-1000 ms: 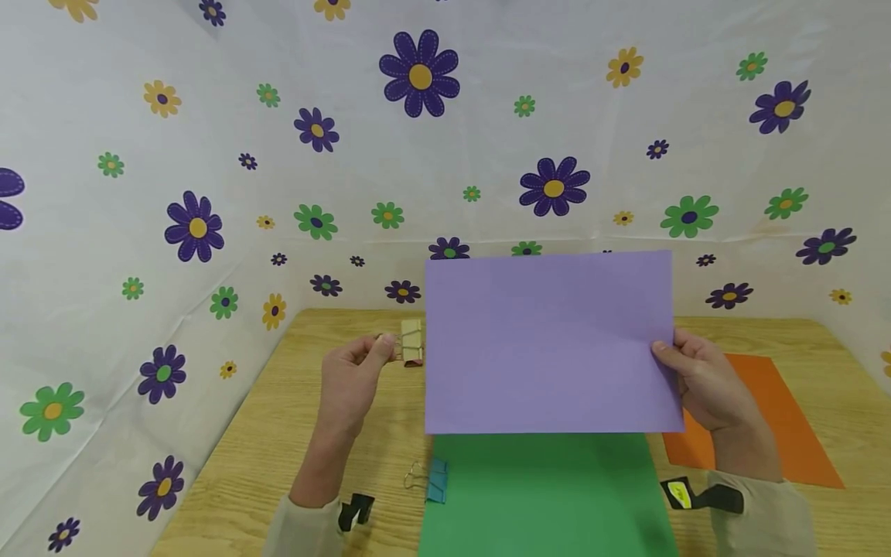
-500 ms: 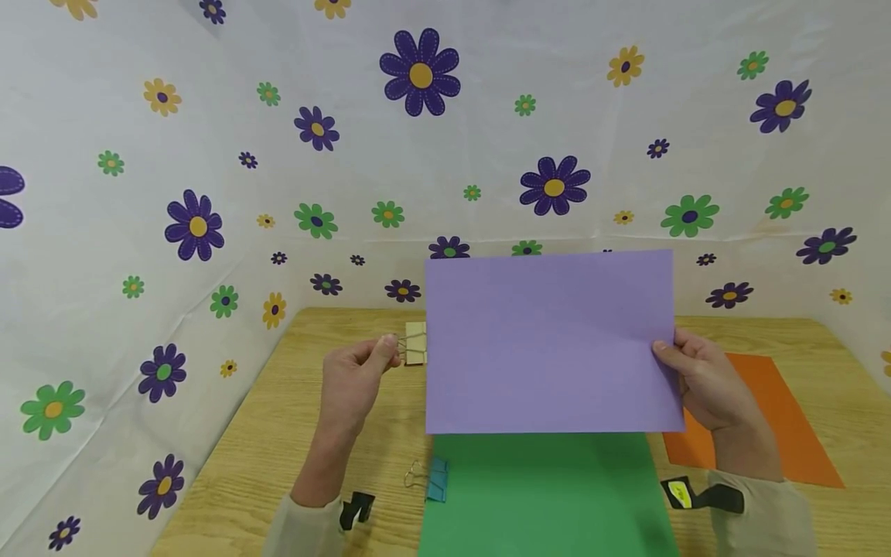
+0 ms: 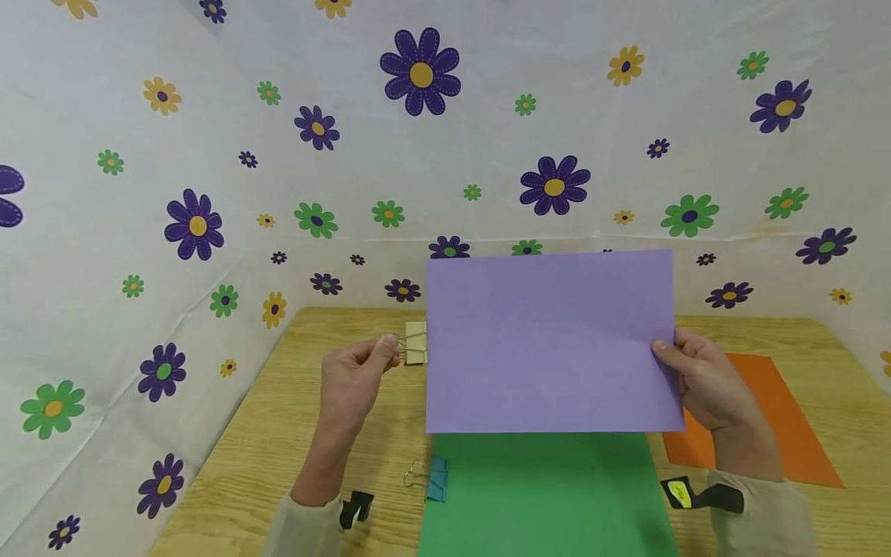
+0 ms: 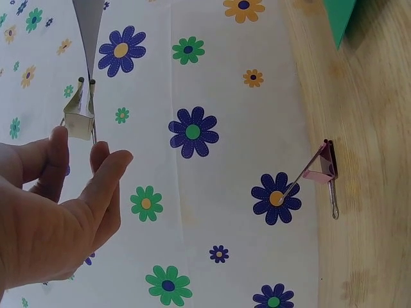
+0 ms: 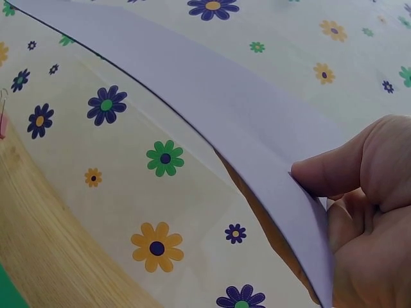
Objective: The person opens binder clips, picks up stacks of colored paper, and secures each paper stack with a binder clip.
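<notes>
A sheet of purple paper (image 3: pixel 550 340) is held up above the table, its far right side gripped by my right hand (image 3: pixel 710 379) with the thumb in front. My left hand (image 3: pixel 351 379) pinches the wire handles of a pale yellow binder clip (image 3: pixel 415 343) at the sheet's left edge. In the left wrist view, the clip's mouth (image 4: pixel 79 122) points at the paper's edge, which lies between its two lips. Thumb and fingers (image 4: pixel 109 173) are on either side of the handles. The right wrist view shows the purple sheet (image 5: pixel 192 90) bowing towards my right thumb (image 5: pixel 334 170).
A green sheet (image 3: pixel 543 495) lies on the wooden table (image 3: pixel 264 433), with a blue binder clip (image 3: pixel 437 480) on its left edge. An orange sheet (image 3: pixel 773 418) lies to the right. A pink binder clip (image 4: pixel 321 163) rests on the table in the left wrist view. Flowered cloth hangs behind.
My left hand has moved slightly right, bringing the yellow clip up against the purple paper's left edge. A pink clip behind it is now covered. The right hand stays put.
</notes>
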### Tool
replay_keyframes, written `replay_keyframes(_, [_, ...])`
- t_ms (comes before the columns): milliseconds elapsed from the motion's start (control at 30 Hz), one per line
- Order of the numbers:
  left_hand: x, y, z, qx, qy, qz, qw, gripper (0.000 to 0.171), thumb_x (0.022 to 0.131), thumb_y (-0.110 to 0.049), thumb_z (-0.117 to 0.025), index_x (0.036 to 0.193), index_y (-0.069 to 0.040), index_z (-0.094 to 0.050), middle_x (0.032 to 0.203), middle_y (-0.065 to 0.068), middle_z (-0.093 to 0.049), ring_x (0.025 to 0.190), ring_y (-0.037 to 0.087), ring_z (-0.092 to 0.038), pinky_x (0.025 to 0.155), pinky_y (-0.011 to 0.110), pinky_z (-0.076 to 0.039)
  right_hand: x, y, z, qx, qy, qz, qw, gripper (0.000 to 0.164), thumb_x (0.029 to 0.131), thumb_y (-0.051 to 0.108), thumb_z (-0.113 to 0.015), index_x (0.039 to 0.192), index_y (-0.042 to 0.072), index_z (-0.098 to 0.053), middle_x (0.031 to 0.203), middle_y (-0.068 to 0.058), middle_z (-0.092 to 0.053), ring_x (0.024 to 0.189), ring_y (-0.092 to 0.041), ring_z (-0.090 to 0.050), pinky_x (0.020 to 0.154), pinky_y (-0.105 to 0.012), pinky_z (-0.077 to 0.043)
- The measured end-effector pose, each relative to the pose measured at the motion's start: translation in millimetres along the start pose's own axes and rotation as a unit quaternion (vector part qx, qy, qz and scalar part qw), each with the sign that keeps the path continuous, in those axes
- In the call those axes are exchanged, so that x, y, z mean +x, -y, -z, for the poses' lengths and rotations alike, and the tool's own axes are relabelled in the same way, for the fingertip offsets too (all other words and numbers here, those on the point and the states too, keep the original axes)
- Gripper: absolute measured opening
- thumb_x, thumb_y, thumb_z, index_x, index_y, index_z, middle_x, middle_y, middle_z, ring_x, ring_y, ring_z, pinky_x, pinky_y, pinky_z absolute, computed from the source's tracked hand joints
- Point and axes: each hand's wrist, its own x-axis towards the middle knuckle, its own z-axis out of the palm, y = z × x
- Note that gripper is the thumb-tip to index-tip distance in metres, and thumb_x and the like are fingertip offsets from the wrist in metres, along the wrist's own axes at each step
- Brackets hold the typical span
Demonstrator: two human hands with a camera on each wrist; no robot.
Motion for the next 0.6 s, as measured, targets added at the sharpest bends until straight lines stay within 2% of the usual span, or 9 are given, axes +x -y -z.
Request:
replay_keyframes(233, [-1.0,-1.1,-0.5,-0.004,-0.007,-0.007,0.9999,0.036,0.098,-0.020,-0.066,0.073,0.007,-0.070,0.078,0.013,-0.071,0.080,0.008,-0.067,0.079,0.021,-0.057,0.3,1.0,-1.4,-0.004,0.000,0.001,1.000,0.021,0.106,0.013,-0.046,0.120,0.021,-0.058,0.111,0.006,-0.068,0.096,-0.011,-0.068,0.080,-0.027,-0.057])
replay_keyframes(300, [-1.6,-1.4,-0.7,0.002,-0.013,-0.013,0.9998,0.036,0.097,-0.020,-0.066,0.072,0.005,-0.071,0.075,0.012,-0.070,0.075,0.009,-0.066,0.072,0.020,-0.055,0.4,1.5,-1.5,-0.008,-0.001,0.001,1.000,0.020,0.106,0.014,-0.046,0.121,0.020,-0.057,0.111,0.007,-0.068,0.097,-0.011,-0.068,0.080,-0.027,-0.057])
replay_keyframes(467, [-2.4,-1.0,-1.4,0.014,-0.025,-0.024,0.9993,0.036,0.096,-0.022,-0.067,0.070,0.002,-0.071,0.071,0.010,-0.069,0.069,0.014,-0.062,0.056,0.023,-0.043,-0.3,1.9,-0.7,-0.006,-0.003,0.000,1.000,0.021,0.106,0.012,-0.045,0.121,0.019,-0.058,0.110,0.007,-0.069,0.095,-0.011,-0.068,0.080,-0.027,-0.057])
replay_keyframes(600, [-2.6,-1.0,-2.5,0.012,-0.027,-0.029,0.9991,0.036,0.096,-0.021,-0.067,0.070,0.002,-0.071,0.071,0.009,-0.069,0.072,0.011,-0.064,0.059,0.023,-0.046,-0.6,1.8,-0.8,-0.007,-0.004,-0.003,1.000,0.021,0.106,0.011,-0.044,0.120,0.019,-0.058,0.109,0.007,-0.069,0.095,-0.011,-0.067,0.079,-0.027,-0.057])
